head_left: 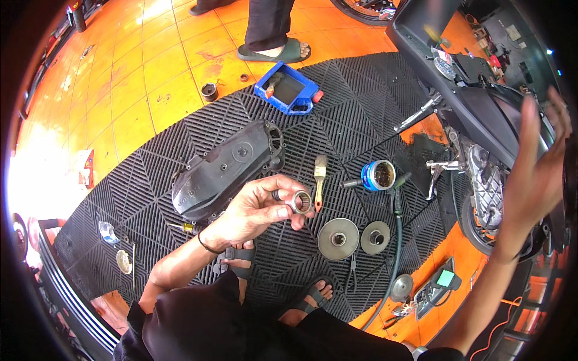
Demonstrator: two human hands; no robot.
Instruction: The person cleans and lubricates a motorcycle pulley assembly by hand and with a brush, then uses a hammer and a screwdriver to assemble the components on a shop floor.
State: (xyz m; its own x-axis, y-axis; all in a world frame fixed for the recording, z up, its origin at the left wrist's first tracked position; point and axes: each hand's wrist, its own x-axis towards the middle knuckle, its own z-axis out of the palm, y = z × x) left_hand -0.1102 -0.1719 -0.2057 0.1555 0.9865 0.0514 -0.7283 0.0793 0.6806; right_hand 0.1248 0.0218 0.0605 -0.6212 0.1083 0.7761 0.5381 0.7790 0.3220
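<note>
My left hand (265,203) is closed around a small metal needle bearing (301,203), holding it up between thumb and fingers with its open ring facing up. On the far right, my right hand (536,156) is raised and slightly blurred, its fingers apart with nothing visible in them. It is nearest to the dark scooter (500,114). Beyond my left hand lies a black engine side cover (226,168). A paintbrush (320,180) rests just right of the bearing. Two round metal pulley discs, a larger one (328,243) and a smaller one (369,242), lie nearby.
On the black ribbed mat (289,259) are a cut blue container (289,87) with liquid and a brush, an open grease tub (380,175), a hose (397,240) and a screwdriver (186,228). A person's sandalled foot (277,51) stands at the far edge.
</note>
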